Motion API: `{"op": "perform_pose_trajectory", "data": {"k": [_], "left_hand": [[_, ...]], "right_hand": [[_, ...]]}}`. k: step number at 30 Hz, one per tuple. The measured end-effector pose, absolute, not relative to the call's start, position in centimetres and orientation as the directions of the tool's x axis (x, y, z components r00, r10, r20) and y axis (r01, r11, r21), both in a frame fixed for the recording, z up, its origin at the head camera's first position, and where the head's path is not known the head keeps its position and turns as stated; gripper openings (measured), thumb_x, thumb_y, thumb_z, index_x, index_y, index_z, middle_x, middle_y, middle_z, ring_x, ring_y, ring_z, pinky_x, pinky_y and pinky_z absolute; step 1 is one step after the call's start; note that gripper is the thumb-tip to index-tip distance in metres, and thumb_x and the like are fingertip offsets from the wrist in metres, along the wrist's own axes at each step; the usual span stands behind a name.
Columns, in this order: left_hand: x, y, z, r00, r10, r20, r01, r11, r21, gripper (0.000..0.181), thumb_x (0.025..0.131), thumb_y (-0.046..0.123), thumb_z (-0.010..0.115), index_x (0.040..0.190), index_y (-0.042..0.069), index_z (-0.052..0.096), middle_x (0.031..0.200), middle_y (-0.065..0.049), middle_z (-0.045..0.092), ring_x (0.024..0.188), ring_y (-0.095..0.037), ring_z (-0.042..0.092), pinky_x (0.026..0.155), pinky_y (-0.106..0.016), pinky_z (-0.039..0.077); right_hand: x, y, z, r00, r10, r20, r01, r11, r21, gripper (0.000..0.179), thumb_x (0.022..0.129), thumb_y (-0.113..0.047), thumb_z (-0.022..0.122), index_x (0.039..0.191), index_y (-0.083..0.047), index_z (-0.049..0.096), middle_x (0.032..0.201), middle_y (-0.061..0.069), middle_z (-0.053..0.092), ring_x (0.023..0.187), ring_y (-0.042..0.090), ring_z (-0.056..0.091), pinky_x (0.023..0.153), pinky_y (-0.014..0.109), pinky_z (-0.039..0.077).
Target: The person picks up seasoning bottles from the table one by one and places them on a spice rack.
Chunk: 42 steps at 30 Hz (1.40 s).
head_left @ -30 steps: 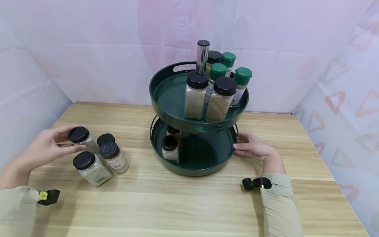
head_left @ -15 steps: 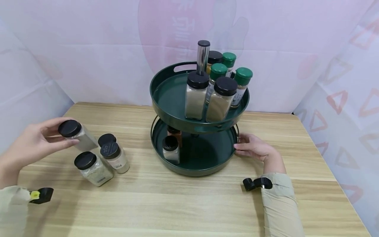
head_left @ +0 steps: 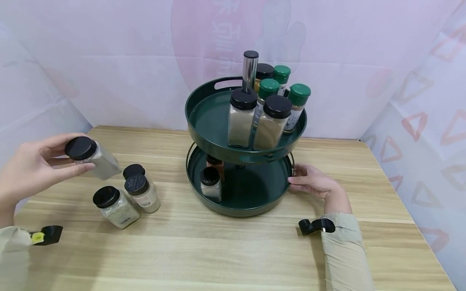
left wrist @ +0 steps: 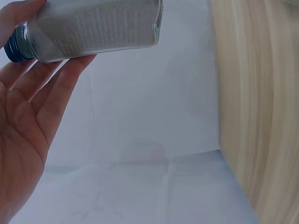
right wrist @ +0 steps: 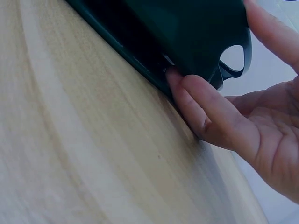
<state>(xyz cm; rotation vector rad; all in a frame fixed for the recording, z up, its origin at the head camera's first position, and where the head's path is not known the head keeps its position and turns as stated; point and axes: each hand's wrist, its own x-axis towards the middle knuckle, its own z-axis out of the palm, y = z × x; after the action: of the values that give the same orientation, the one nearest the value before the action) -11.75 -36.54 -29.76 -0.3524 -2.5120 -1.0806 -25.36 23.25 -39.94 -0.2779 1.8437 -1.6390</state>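
My left hand [head_left: 36, 165] grips a clear spice jar [head_left: 105, 161] with a black lid, tilted and raised off the table. The left wrist view shows pale powder in that jar, with fingers and thumb around its lid end. Below and right of this hand stand a jar of pale flakes [head_left: 121, 212], a round shaker jar [head_left: 145, 198] and a black-lidded jar [head_left: 133, 169] partly hidden behind it. My right hand [head_left: 314, 182] holds the rim of the lower tray [head_left: 236, 211] of a dark green two-tier rack; some fingertips are hidden by it.
The upper tray [head_left: 207, 113] carries several jars, including a green-capped bottle [head_left: 298, 97] and a square black-lidded jar [head_left: 242, 121], around a metal post [head_left: 250, 72]. The lower tray bears a small jar [head_left: 211, 188] and a reddish jar [head_left: 216, 163]. Cloth walls enclose the wooden table [head_left: 218, 250].
My left hand has lifted its jar up and leftward, away from the other jars, and the jar tilts more. The right hand stays at the lower tray's rim.
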Motion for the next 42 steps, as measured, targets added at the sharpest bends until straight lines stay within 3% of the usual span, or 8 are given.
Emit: {"op": "perform_pose_trajectory", "data": {"k": [17, 24, 28, 32, 37, 42], "left_hand": [[-11.0, -33.4, -27.3, -0.866, 0.123, 0.485, 0.436, 0.661, 0.611, 0.066, 0.064, -0.019, 0.081, 0.121, 0.011, 0.067, 0.106, 0.026, 0.068, 0.088, 0.016, 0.065, 0.077, 0.001, 0.049], [-10.8, -30.4, -26.5, -0.786, 0.298, 0.541, 0.566, 0.698, 0.438, 0.07, 0.056, -0.016, 0.087, 0.119, 0.005, 0.067, 0.102, 0.02, 0.068, 0.086, 0.013, 0.065, 0.079, -0.002, 0.05], [-11.2, -29.1, -26.8, -0.729, 0.371, 0.575, 0.655, 0.623, 0.428, 0.071, 0.051, -0.019, 0.086, 0.117, 0.001, 0.067, 0.103, 0.014, 0.069, 0.088, 0.006, 0.066, 0.082, -0.005, 0.052], [-11.6, -28.1, -27.3, -0.68, 0.428, 0.595, 0.715, 0.567, 0.409, 0.074, 0.05, -0.018, 0.086, 0.118, 0.001, 0.066, 0.107, 0.017, 0.069, 0.092, 0.006, 0.065, 0.084, -0.005, 0.051], [-12.2, -26.7, -27.4, -0.66, 0.48, 0.578, 0.742, 0.54, 0.398, 0.077, 0.052, -0.015, 0.087, 0.123, 0.005, 0.065, 0.111, 0.02, 0.068, 0.093, 0.007, 0.065, 0.084, -0.006, 0.051], [-12.6, -25.2, -27.5, -0.627, 0.544, 0.557, 0.778, 0.476, 0.411, 0.076, 0.055, -0.012, 0.087, 0.125, 0.007, 0.064, 0.111, 0.016, 0.068, 0.092, 0.004, 0.065, 0.081, -0.009, 0.054]], "right_hand": [[-25.5, 23.4, -39.8, -0.771, -0.542, -0.334, 0.269, 0.197, -0.943, 0.09, 0.096, -0.006, 0.062, 0.154, 0.011, -0.005, 0.16, 0.035, 0.01, 0.11, 0.007, 0.058, 0.096, 0.022, 0.054], [-25.5, 23.3, -40.0, -0.772, -0.542, -0.332, 0.27, 0.192, -0.943, 0.09, 0.096, -0.006, 0.062, 0.153, 0.011, -0.005, 0.159, 0.035, 0.01, 0.11, 0.006, 0.058, 0.096, 0.022, 0.054], [-25.6, 23.4, -40.1, -0.773, -0.541, -0.331, 0.272, 0.189, -0.943, 0.089, 0.096, -0.005, 0.061, 0.154, 0.01, -0.005, 0.159, 0.035, 0.01, 0.109, 0.006, 0.058, 0.095, 0.021, 0.055], [-25.5, 23.4, -40.2, -0.776, -0.536, -0.332, 0.271, 0.192, -0.943, 0.089, 0.096, -0.006, 0.062, 0.154, 0.01, -0.004, 0.159, 0.034, 0.011, 0.11, 0.007, 0.058, 0.096, 0.022, 0.054], [-25.5, 23.5, -40.2, -0.779, -0.531, -0.332, 0.272, 0.19, -0.943, 0.09, 0.095, -0.006, 0.062, 0.154, 0.01, -0.005, 0.16, 0.034, 0.009, 0.111, 0.008, 0.057, 0.096, 0.022, 0.055], [-25.6, 23.5, -40.3, -0.776, -0.538, -0.33, 0.273, 0.186, -0.944, 0.09, 0.096, -0.006, 0.062, 0.154, 0.01, -0.005, 0.159, 0.034, 0.012, 0.111, 0.008, 0.058, 0.096, 0.022, 0.054]]}}
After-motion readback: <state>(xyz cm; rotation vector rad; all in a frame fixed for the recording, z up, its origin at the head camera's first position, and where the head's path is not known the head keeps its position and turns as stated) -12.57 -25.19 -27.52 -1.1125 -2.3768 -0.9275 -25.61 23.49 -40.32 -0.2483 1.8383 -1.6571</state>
